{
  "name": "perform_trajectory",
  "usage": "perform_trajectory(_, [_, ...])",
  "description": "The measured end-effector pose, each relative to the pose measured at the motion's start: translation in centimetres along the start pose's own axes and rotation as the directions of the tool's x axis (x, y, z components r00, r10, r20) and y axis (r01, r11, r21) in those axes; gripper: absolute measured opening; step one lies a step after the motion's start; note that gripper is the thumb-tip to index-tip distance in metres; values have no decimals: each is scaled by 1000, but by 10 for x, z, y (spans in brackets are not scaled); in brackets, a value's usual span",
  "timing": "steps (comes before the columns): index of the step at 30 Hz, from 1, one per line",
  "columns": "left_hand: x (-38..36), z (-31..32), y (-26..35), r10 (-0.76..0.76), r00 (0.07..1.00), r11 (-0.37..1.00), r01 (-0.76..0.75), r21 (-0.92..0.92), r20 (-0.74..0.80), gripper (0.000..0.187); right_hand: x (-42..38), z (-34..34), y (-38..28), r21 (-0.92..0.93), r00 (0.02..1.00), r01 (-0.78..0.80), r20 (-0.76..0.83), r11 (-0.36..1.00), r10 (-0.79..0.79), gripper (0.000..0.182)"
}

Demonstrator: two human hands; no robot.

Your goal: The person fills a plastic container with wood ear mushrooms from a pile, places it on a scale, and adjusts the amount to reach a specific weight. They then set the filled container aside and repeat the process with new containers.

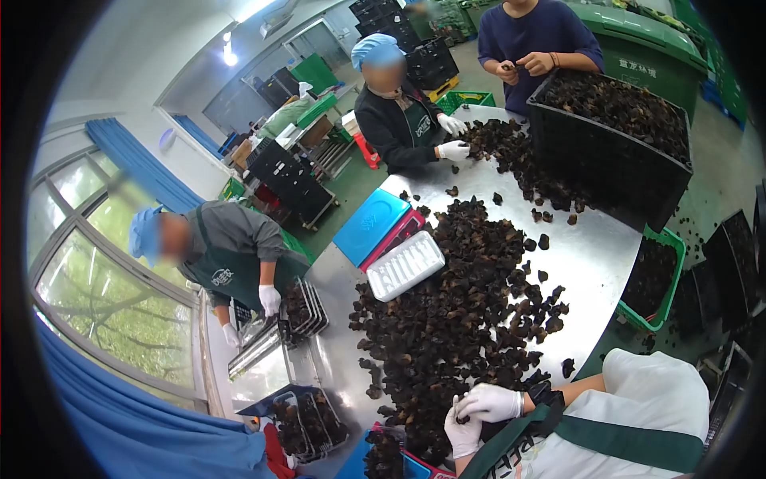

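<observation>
My left hand point(463, 431), in a white glove, is at the lower edge of a wide heap of dark dried fungus point(463, 319) on the steel table point(590, 279). Beside it and touching it, my right hand point(492, 403), also gloved, reaches in from the right with its fingers pressed together. A small dark piece shows between the two hands at the fingertips. A blue and pink scale holding a tray of dark pieces point(384, 455) stands at the bottom, left of my hands.
A blue box point(379, 227) and a white tray point(405, 266) lie left of the heap. A big black crate point(610, 160) of fungus stands at the back right. Three co-workers stand around the table. Filled clear trays point(309, 423) sit at the lower left.
</observation>
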State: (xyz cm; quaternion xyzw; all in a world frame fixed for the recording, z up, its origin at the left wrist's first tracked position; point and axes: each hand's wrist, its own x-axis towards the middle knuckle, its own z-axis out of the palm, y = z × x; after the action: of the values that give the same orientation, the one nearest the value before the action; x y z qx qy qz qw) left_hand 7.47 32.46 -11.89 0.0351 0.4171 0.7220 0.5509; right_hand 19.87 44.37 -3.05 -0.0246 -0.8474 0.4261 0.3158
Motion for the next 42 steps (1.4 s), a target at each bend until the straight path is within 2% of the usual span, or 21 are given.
perform_trajectory(1, [2, -6, -2, -35, 999, 998, 36, -55, 9, 36, -2, 0, 8, -17, 997, 21, -69, 1000, -22, 18])
perform_trajectory(2, [0, -11, 5, -190, 981, 897, 192, -398, 45, 35, -1, -6, 7, -33, 993, -30, -114, 999, 26, 18])
perform_trajectory(3, [-8, 0, 17, -311, 942, 656, 311, -688, 129, 35, 1, -14, 7, -45, 985, -82, -153, 996, 74, 18])
perform_trajectory(5, [-20, 13, 27, -317, 948, 751, 268, -603, 26, 28, -7, -13, 26, -22, 971, -126, -207, 992, 119, 18])
perform_trajectory(7, [-28, 26, 30, -148, 981, 934, 95, -345, -129, 28, -7, -23, 21, -47, 946, -225, -248, 973, 207, 17])
perform_trajectory(8, [-33, 25, 29, -63, 993, 957, 31, -288, -104, 31, -7, -27, 19, -54, 941, -249, -248, 967, 229, 17])
perform_trajectory(12, [-55, 36, 37, 69, 974, 960, -124, -252, -215, 46, -21, -21, 30, 41, 920, -334, -202, 942, 335, 17])
perform_trajectory(15, [-74, 41, 39, 135, 929, 947, -223, -231, -344, 41, -47, -11, 36, 111, 869, -481, -76, 870, 490, 18])
perform_trajectory(17, [-77, 36, 33, 150, 869, 866, -345, -361, -471, 28, -54, -5, 33, 133, 830, -554, 4, 822, 558, 19])
perform_trajectory(19, [-93, 39, 47, 212, 822, 820, -444, -362, -529, 23, -55, -5, 24, 82, 828, -559, 108, 825, 551, 18])
perform_trajectory(21, [-103, 41, 70, 320, 734, 790, -556, -259, -600, 20, -47, -3, 22, 25, 865, -490, 134, 871, 483, 19])
perform_trajectory(24, [-111, 16, 110, 692, 310, 636, -689, 346, -652, 16, -33, 1, 17, 23, 885, -451, 138, 892, 444, 21])
perform_trajectory(25, [-115, 1, 125, 797, 151, 538, -616, 575, -585, 17, -29, 1, 16, 24, 889, -445, 137, 895, 438, 21])
perform_trajectory(27, [-117, -38, 142, 964, -199, 167, -54, 984, -175, 21, -27, 4, 17, 33, 888, -452, 110, 891, 446, 19])
perform_trajectory(29, [-115, -75, 148, 999, 23, 22, 253, 967, -28, 22, -25, 8, 17, 29, 870, -489, 98, 872, 484, 19])
perform_trajectory(30, [-114, -97, 145, 975, 213, 5, 294, 956, -70, 20, -27, 10, 20, 28, 887, -456, 93, 890, 451, 19])
perform_trajectory(33, [-114, -98, 141, 980, 155, 108, 134, 985, -128, 21, -28, 10, 13, 1, 891, -438, 130, 899, 434, 19])
perform_trajectory(35, [-129, -78, 147, 936, 137, 333, -49, 941, -324, 24, -31, 11, 10, -18, 881, -455, 131, 890, 454, 19])
perform_trajectory(37, [-146, -78, 153, 937, 11, 340, -256, 905, -348, 22, -35, 13, 14, -44, 864, -484, 134, 874, 485, 19])
perform_trajectory(40, [-188, -77, 175, 922, -171, 277, -336, 900, -347, 31, -30, 16, 12, -44, 864, -482, 138, 875, 483, 19])
perform_trajectory(42, [-214, -73, 187, 860, -280, 329, -334, 883, -426, 34, -24, 20, 13, -31, 866, -477, 156, 879, 475, 19])
